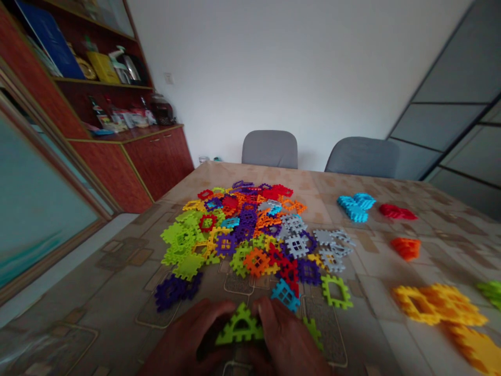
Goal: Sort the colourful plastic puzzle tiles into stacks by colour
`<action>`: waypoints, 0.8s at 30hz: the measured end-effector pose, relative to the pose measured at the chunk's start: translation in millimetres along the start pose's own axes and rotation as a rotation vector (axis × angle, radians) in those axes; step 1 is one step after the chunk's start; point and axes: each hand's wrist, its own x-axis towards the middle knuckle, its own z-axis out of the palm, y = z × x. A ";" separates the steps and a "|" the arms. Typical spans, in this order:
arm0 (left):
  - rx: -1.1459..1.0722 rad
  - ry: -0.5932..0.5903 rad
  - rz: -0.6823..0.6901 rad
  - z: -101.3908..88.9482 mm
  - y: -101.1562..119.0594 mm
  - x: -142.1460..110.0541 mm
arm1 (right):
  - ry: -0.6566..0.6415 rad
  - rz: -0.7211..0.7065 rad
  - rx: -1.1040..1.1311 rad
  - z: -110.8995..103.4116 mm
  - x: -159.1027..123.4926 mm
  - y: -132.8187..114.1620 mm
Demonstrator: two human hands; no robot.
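Note:
Near the table's front edge, my left hand and my right hand are closed around a lime-green triangular building piece with toothed edges and an arched cutout. The left fingers grip its left side, while my right thumb presses near its upper right edge. Partly behind my right hand lies another lime-green piece. Just beyond the hands are a blue window piece and a lime-green square frame. Dark purple pieces rest to the left. The undersides of both hands are dim.
A mixed heap of interlocking pieces covers the table's middle. Sorted groups lie at right: blue, red, orange and yellow. Two grey chairs stand at the far side. A wooden cabinet is at left.

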 end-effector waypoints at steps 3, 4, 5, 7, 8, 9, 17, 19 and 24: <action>-0.012 0.041 -0.010 5.3 -4.9 -1.4 | 0.019 -0.006 -0.012 3.7 1.3 0.9; -0.015 0.038 -0.017 5.8 -5.5 -1.3 | 0.025 -0.005 -0.014 4.9 1.6 1.5; -0.017 0.039 -0.020 5.7 -5.6 -0.9 | 0.030 -0.003 -0.014 5.9 1.7 2.3; -0.015 0.027 -0.021 4.2 -4.0 0.9 | 0.039 0.001 -0.010 6.4 1.7 3.8; -0.014 0.018 -0.020 3.1 -2.5 2.0 | 0.040 0.001 -0.009 5.7 1.8 4.3; -0.012 0.007 -0.021 1.9 -0.5 3.1 | 0.037 0.003 -0.009 4.4 2.1 4.4; 0.011 0.028 0.022 -8.6 17.4 4.7 | -0.115 0.093 0.076 -21.1 6.3 -12.3; 0.014 0.044 0.033 -10.1 17.3 5.3 | -0.144 0.107 0.083 -25.9 7.3 -16.5; -0.014 -0.007 0.002 -9.3 13.4 9.1 | -0.219 0.133 0.074 -28.5 11.2 -21.7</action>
